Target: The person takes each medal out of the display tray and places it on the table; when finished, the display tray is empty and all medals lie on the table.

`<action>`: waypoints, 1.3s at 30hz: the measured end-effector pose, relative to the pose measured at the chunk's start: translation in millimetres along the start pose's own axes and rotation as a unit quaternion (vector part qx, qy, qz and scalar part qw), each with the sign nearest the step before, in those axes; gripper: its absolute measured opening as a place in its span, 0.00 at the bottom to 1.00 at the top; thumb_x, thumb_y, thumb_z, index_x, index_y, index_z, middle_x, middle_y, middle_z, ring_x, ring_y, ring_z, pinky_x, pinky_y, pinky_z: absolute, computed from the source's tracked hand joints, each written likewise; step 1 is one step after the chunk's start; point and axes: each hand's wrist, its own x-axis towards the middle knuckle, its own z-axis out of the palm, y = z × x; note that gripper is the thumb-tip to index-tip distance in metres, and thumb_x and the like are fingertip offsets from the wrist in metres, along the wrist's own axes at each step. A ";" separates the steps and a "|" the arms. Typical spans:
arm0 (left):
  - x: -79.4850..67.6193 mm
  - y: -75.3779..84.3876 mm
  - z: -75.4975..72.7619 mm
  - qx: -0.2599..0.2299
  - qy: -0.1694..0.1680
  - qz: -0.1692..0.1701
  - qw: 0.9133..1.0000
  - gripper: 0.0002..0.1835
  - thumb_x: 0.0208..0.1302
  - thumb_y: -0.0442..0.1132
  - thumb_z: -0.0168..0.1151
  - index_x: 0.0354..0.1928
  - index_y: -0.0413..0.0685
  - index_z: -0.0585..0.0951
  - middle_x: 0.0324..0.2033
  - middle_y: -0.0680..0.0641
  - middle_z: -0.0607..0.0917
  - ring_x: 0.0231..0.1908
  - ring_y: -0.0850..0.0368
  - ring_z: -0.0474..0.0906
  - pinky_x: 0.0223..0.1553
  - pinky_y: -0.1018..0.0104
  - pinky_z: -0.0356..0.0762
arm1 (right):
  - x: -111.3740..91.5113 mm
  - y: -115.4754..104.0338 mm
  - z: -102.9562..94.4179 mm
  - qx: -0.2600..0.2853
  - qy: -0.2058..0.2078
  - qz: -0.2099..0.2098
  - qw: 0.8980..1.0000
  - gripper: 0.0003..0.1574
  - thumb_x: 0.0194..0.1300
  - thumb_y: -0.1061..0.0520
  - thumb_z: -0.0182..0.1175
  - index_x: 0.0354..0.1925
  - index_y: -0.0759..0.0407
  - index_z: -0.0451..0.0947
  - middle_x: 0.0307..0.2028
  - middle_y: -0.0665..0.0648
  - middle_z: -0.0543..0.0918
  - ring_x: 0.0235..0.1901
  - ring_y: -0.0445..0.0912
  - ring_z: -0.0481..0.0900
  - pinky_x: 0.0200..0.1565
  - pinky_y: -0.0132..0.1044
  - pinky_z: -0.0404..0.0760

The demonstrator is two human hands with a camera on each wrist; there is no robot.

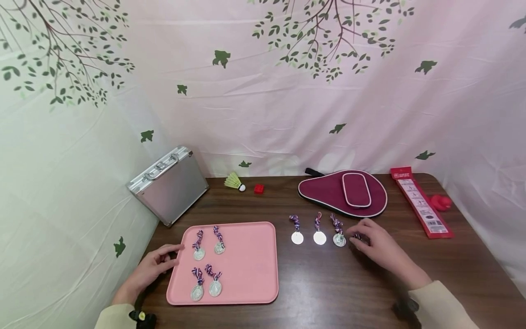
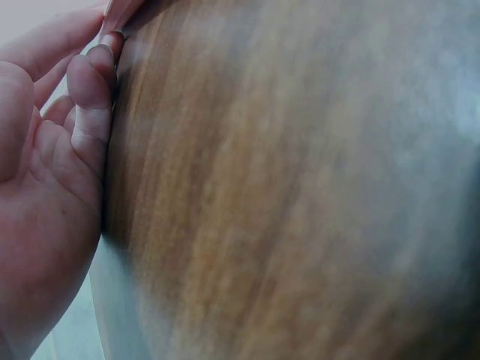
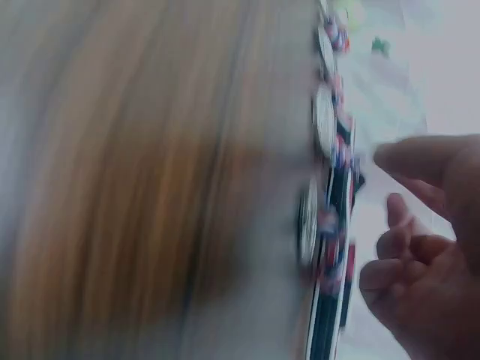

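My left hand (image 1: 154,267) lies at the left edge of a pink tray (image 1: 246,265), its fingertips touching the rim. In the left wrist view, the left hand's fingers (image 2: 90,82) rest low against the table beside a sliver of tray. Several silver medals with knotted striped ribbons, such as one medal (image 1: 215,288), lie in the left part of the tray. My right hand (image 1: 378,244) hovers at the right end of a row of medals, near a medal (image 3: 307,225) that it largely hides in the head view. Its fingers are apart with nothing seen between them. Beside it lies another medal (image 1: 339,240).
At the back left stands a silver case (image 1: 172,187). Along the back are a shuttlecock (image 1: 235,182), a red block (image 1: 259,188) and a maroon paddle case (image 1: 328,189). A red-and-white package (image 1: 423,205) and a red object (image 1: 441,202) lie on the right.
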 end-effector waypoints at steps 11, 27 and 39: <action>0.3 -1.9 -0.1 0.002 0.000 0.006 1.000 0.22 0.60 0.46 0.66 0.57 0.57 0.78 0.49 0.48 0.77 0.33 0.54 0.69 0.30 0.66 0.70 | 43.6 -81.4 59.1 0.061 0.054 -0.178 0.981 0.10 0.59 0.61 0.66 0.41 0.52 0.83 0.37 0.46 0.78 0.38 0.38 0.76 0.41 0.36 0.76; 0.5 -3.2 -0.7 0.005 0.000 0.004 1.000 0.22 0.60 0.47 0.65 0.57 0.59 0.78 0.50 0.48 0.77 0.33 0.54 0.69 0.30 0.66 0.71 | 101.5 -205.1 136.8 0.014 -0.142 -0.235 0.962 0.15 0.65 0.54 0.60 0.51 0.48 0.81 0.42 0.48 0.77 0.39 0.37 0.74 0.45 0.30 0.72; -0.7 -3.1 -2.9 -0.003 -0.005 0.010 1.000 0.22 0.61 0.45 0.65 0.58 0.58 0.78 0.50 0.48 0.77 0.33 0.53 0.70 0.30 0.66 0.71 | 125.2 -264.4 180.3 -0.040 -0.173 -0.178 0.968 0.25 0.66 0.47 0.59 0.61 0.36 0.73 0.42 0.48 0.72 0.39 0.38 0.67 0.41 0.30 0.70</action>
